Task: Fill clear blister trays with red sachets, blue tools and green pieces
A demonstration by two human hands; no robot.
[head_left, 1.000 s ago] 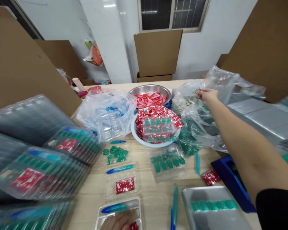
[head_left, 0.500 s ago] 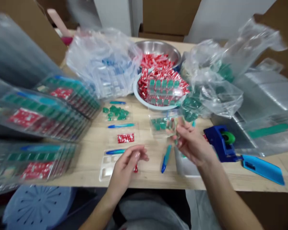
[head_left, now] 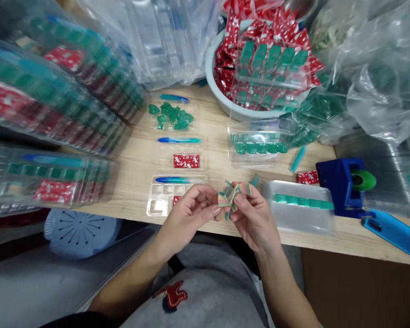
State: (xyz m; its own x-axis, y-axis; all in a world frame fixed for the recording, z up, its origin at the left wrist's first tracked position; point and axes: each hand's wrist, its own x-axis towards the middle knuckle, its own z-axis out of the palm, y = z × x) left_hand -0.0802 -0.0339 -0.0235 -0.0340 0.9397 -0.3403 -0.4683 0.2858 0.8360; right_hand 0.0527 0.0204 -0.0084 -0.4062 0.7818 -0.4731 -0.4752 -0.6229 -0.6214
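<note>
Small striped pastel pieces (head_left: 228, 195) are pinched between both hands near the table's front edge. My left hand (head_left: 198, 208) closes thumb and fingers on their left side, my right hand (head_left: 251, 207) on their right. Just behind my left hand lies a clear compartment tray (head_left: 159, 206) holding a blue pen (head_left: 172, 180) and a red packet partly hidden by the fingers. Farther back, another clear tray carries a pen (head_left: 179, 140) and a red patterned packet (head_left: 186, 161). Green pieces (head_left: 172, 114) fill a tray behind these. A frosted container with a green strip (head_left: 304, 201) sits right of my right hand.
Stacked filled packs (head_left: 54, 177) stand at the left. A bowl (head_left: 222, 102) of red packets is at the back, with plastic bags (head_left: 379, 91) to its right. A blue tape dispenser (head_left: 341, 187) and a blue tool (head_left: 392, 231) lie at the right front.
The view has tipped down and closer. My right hand has come back from the green-filled pack toward my left hand, and my left hand now also grips the striped pieces.
</note>
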